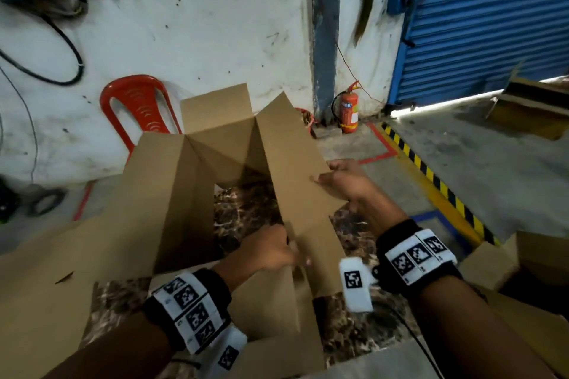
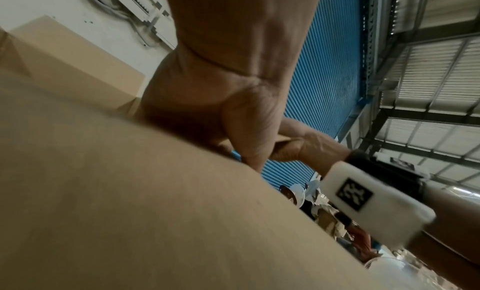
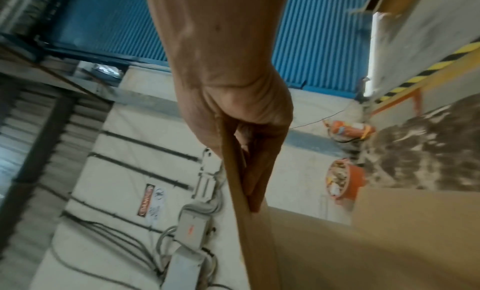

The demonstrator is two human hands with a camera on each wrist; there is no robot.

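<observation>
A brown cardboard box [image 1: 191, 181], unfolded and bottomless, stands open on a dark marbled table [image 1: 246, 212]; the tabletop shows through its middle. My left hand [image 1: 271, 249] grips the near end of the box's right panel, fingers curled over its edge [image 2: 249, 142]. Farther along the same panel [image 1: 295, 163], my right hand [image 1: 341, 178] pinches the outer edge, thumb on one face and fingers on the other [image 3: 249, 167]. Both wrists wear black bands with white tag blocks.
Flat cardboard sheets [image 1: 40, 286] lie at the left and near edge; more boxes [image 1: 538, 261] sit at the right. A red plastic chair [image 1: 138, 108] stands behind the box, a fire extinguisher [image 1: 349, 111] by the wall, a blue roller shutter [image 1: 492, 24] beyond yellow-black floor tape [image 1: 437, 178].
</observation>
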